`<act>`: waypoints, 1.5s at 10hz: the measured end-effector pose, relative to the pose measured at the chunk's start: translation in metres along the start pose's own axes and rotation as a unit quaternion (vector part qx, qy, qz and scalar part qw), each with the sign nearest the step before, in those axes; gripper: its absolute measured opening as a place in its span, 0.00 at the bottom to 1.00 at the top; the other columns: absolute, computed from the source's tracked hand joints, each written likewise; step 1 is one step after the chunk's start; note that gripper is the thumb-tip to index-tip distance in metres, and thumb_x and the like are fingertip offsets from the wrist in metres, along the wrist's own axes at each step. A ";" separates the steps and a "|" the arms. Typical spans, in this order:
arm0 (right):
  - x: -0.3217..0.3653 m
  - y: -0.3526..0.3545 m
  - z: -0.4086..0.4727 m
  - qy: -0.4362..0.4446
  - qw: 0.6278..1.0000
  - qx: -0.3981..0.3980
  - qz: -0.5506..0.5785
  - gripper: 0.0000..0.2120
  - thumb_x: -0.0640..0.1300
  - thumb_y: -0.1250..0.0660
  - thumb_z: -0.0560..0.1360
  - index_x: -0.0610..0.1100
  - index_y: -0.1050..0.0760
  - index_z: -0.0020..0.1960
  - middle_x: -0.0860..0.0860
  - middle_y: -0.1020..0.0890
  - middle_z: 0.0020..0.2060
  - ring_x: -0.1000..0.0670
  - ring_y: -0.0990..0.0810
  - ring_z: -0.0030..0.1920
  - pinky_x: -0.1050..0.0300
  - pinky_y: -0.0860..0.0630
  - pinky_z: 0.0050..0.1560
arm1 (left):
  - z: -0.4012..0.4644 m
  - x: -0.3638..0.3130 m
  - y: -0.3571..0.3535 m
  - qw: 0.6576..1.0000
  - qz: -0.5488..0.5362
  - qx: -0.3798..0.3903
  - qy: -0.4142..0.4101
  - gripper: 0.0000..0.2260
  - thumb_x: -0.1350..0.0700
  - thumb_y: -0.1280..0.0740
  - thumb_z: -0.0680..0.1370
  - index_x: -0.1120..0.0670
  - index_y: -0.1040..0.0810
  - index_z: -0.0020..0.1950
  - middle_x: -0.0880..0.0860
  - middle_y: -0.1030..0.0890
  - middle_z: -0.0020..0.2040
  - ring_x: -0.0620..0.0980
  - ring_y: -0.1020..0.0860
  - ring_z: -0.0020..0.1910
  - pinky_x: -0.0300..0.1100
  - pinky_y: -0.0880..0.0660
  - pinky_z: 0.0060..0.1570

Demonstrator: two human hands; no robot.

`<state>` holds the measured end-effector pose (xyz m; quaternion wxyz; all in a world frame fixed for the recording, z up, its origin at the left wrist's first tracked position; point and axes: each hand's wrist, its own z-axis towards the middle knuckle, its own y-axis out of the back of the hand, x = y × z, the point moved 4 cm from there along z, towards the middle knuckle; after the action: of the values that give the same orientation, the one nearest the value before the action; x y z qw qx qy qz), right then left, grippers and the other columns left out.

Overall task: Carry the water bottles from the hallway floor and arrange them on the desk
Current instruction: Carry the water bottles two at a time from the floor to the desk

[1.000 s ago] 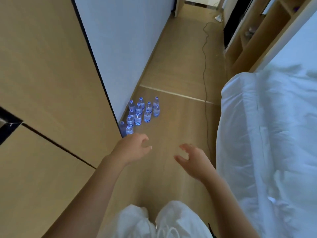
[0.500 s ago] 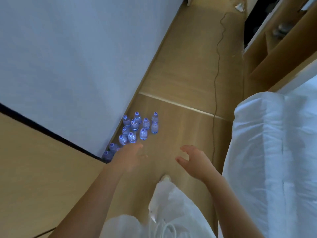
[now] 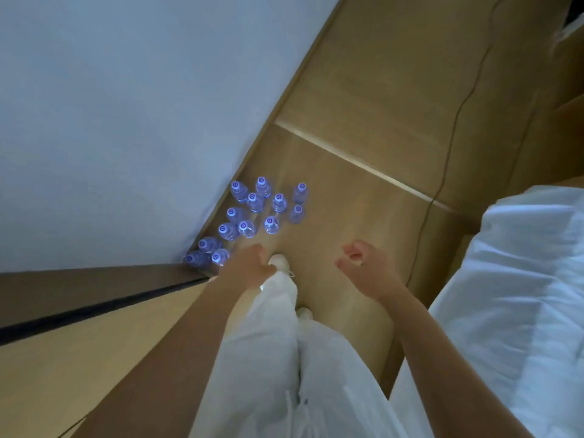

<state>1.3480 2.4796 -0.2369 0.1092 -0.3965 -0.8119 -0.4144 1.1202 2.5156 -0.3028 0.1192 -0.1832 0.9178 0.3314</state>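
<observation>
Bottles [image 3: 252, 213]: upright cluster by the wall, all on the floor.
Left hand [image 3: 249, 265]: empty, fingers loosely curled.
Right hand [image 3: 363, 267]: empty, fingers curled loosely.
Next: crouch close — grab 1 nearest per hand, by the body.

Pale tones over tan wood, with blue caps by the wall

The water bottles [image 3: 252, 213] are clear with blue-violet caps bearing a white ring mark; the floor [image 3: 363, 115] is tan wood crossed by a pale seam, the wall [image 3: 126, 105] bluish white, the trousers [image 3: 284, 358], shoes [image 3: 279, 260] and bedding [image 3: 521, 295] white, the cable [image 3: 455, 121] black.
</observation>
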 end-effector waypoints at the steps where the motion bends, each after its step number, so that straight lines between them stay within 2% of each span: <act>1: -0.002 -0.018 0.047 -0.028 0.999 0.031 0.000 0.18 0.49 0.32 0.74 0.40 0.25 0.59 0.47 0.21 0.55 0.49 0.24 0.54 0.63 0.34 0.51 | 0.049 0.014 -0.007 0.997 -0.063 0.020 0.048 0.22 0.50 0.31 0.73 0.55 0.29 0.64 0.53 0.24 0.60 0.52 0.27 0.61 0.39 0.34 0.54; 2: -0.004 -0.040 0.094 -0.044 0.997 0.056 0.005 0.19 0.49 0.31 0.74 0.39 0.26 0.60 0.46 0.22 0.56 0.48 0.24 0.56 0.60 0.33 0.55 | 0.094 0.031 -0.020 0.988 -0.103 0.050 0.103 0.26 0.50 0.29 0.72 0.57 0.31 0.67 0.56 0.24 0.62 0.53 0.26 0.61 0.41 0.32 0.57; 3: -0.017 -0.058 0.147 -0.084 0.995 0.048 0.027 0.17 0.49 0.32 0.74 0.38 0.25 0.57 0.46 0.22 0.54 0.46 0.24 0.54 0.56 0.31 0.56 | 0.145 0.046 -0.034 0.982 -0.118 0.055 0.140 0.29 0.51 0.29 0.72 0.58 0.33 0.69 0.57 0.25 0.64 0.54 0.27 0.63 0.42 0.32 0.61; 4: -0.036 -0.082 0.216 -0.106 0.993 0.035 0.029 0.19 0.50 0.32 0.73 0.37 0.26 0.57 0.44 0.22 0.54 0.45 0.24 0.55 0.52 0.29 0.57 | 0.206 0.050 -0.052 0.980 -0.120 0.041 0.154 0.29 0.49 0.30 0.73 0.58 0.33 0.70 0.55 0.27 0.66 0.53 0.29 0.65 0.39 0.36 0.59; 5: -0.059 -0.124 0.285 -0.110 0.992 0.052 0.032 0.28 0.50 0.30 0.72 0.41 0.33 0.67 0.45 0.26 0.62 0.46 0.27 0.61 0.56 0.32 0.61 | 0.269 0.054 -0.082 0.962 -0.195 -0.003 0.190 0.31 0.50 0.28 0.71 0.58 0.35 0.70 0.57 0.28 0.67 0.55 0.29 0.65 0.45 0.33 0.65; 6: -0.091 -0.168 0.342 -0.123 0.989 0.072 0.025 0.34 0.52 0.29 0.71 0.43 0.39 0.72 0.45 0.30 0.66 0.47 0.29 0.64 0.64 0.37 0.55 | 0.323 0.063 -0.122 0.950 -0.218 -0.042 0.219 0.36 0.51 0.26 0.70 0.57 0.39 0.73 0.56 0.30 0.68 0.55 0.30 0.66 0.44 0.34 0.63; 7: -0.123 -0.211 0.393 -0.114 0.989 0.096 0.008 0.33 0.50 0.29 0.71 0.43 0.39 0.71 0.45 0.31 0.66 0.48 0.30 0.63 0.64 0.39 0.51 | 0.368 0.085 -0.159 0.961 -0.181 -0.040 0.203 0.39 0.50 0.26 0.70 0.56 0.42 0.74 0.56 0.30 0.68 0.55 0.31 0.67 0.43 0.34 0.61; 8: -0.153 -0.244 0.439 -0.108 0.990 0.091 0.009 0.33 0.48 0.28 0.70 0.43 0.39 0.70 0.46 0.32 0.64 0.51 0.30 0.55 0.69 0.37 0.45 | 0.409 0.115 -0.189 0.966 -0.180 -0.042 0.181 0.42 0.48 0.25 0.69 0.56 0.45 0.75 0.56 0.31 0.69 0.54 0.32 0.68 0.42 0.36 0.62; 9: -0.170 -0.261 0.477 -0.033 0.996 0.080 -0.009 0.37 0.46 0.26 0.68 0.42 0.40 0.71 0.45 0.32 0.65 0.54 0.33 0.56 0.81 0.39 0.43 | 0.442 0.129 -0.204 0.957 -0.242 -0.081 0.136 0.37 0.51 0.24 0.69 0.58 0.38 0.71 0.54 0.29 0.66 0.49 0.30 0.65 0.30 0.37 0.58; 10: -0.176 -0.271 0.504 0.033 0.995 0.096 -0.003 0.40 0.45 0.22 0.64 0.39 0.38 0.70 0.43 0.28 0.63 0.46 0.29 0.64 0.61 0.31 0.62 | 0.460 0.138 -0.213 0.940 -0.295 -0.119 0.124 0.34 0.54 0.24 0.68 0.60 0.35 0.69 0.52 0.25 0.61 0.46 0.27 0.61 0.31 0.33 0.57; 11: -0.174 -0.278 0.515 0.051 0.989 0.134 0.026 0.41 0.40 0.21 0.62 0.37 0.37 0.69 0.41 0.27 0.62 0.45 0.27 0.63 0.49 0.29 0.63 | 0.465 0.141 -0.213 0.948 -0.268 -0.136 0.108 0.27 0.57 0.26 0.71 0.56 0.34 0.67 0.47 0.26 0.53 0.41 0.27 0.51 0.30 0.30 0.52; 12: -0.169 -0.278 0.514 0.064 0.991 0.113 -0.018 0.35 0.43 0.23 0.65 0.42 0.34 0.67 0.47 0.24 0.58 0.51 0.25 0.57 0.60 0.28 0.58 | 0.461 0.134 -0.210 0.941 -0.305 -0.131 0.073 0.20 0.64 0.30 0.73 0.62 0.32 0.63 0.51 0.26 0.51 0.46 0.26 0.50 0.38 0.28 0.54; 13: -0.159 -0.269 0.496 0.060 0.989 0.120 -0.062 0.30 0.47 0.24 0.67 0.43 0.31 0.64 0.49 0.23 0.54 0.51 0.25 0.53 0.55 0.27 0.57 | 0.440 0.124 -0.203 0.946 -0.288 -0.124 0.083 0.30 0.55 0.25 0.70 0.59 0.32 0.68 0.51 0.25 0.55 0.46 0.26 0.53 0.29 0.34 0.48; 14: -0.141 -0.250 0.454 0.050 0.990 0.119 -0.054 0.32 0.46 0.22 0.64 0.43 0.31 0.63 0.49 0.22 0.54 0.49 0.24 0.55 0.50 0.27 0.59 | 0.397 0.108 -0.190 0.937 -0.314 -0.122 0.093 0.32 0.53 0.25 0.69 0.57 0.33 0.69 0.54 0.23 0.61 0.50 0.25 0.59 0.31 0.34 0.49; 15: -0.113 -0.221 0.395 0.084 0.989 0.100 -0.073 0.28 0.46 0.23 0.63 0.45 0.29 0.60 0.47 0.21 0.54 0.45 0.23 0.55 0.51 0.27 0.56 | 0.342 0.090 -0.166 0.929 -0.336 -0.125 0.093 0.30 0.54 0.23 0.67 0.55 0.29 0.65 0.52 0.21 0.57 0.50 0.23 0.55 0.33 0.33 0.50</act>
<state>1.3202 2.6408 -0.6737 0.1855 -0.2869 -0.8641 -0.3696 1.1405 2.5973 -0.6843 0.1137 -0.5239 0.7610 0.3654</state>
